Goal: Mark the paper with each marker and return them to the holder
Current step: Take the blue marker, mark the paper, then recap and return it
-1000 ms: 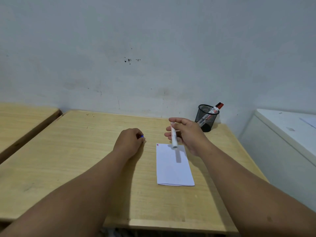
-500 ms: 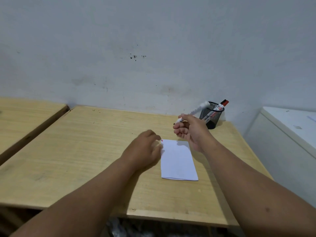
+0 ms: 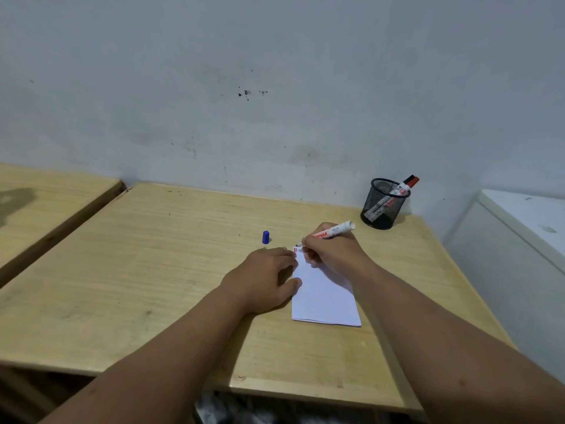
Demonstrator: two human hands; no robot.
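Pinning the paper flat with left hand – right hand grips marker, tail slanting toward holder upper right.

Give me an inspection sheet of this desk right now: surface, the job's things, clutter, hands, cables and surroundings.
Surface: wooden desk, light grain, a few small dark specks near the back edge.
Job's things: white paper flat on the desk, small marks at its top left corner; white marker uncapped, tip at that corner; blue cap standing on the desk, apart from the paper; red-capped marker leaning in the black mesh holder.
Clutter: nothing seen.
Hands: left hand flat, pinning the paper's left edge; right hand gripping the white marker.
Cables: nothing seen.
Surroundings: scuffed pale wall; second wooden desk at left; white cabinet at right.
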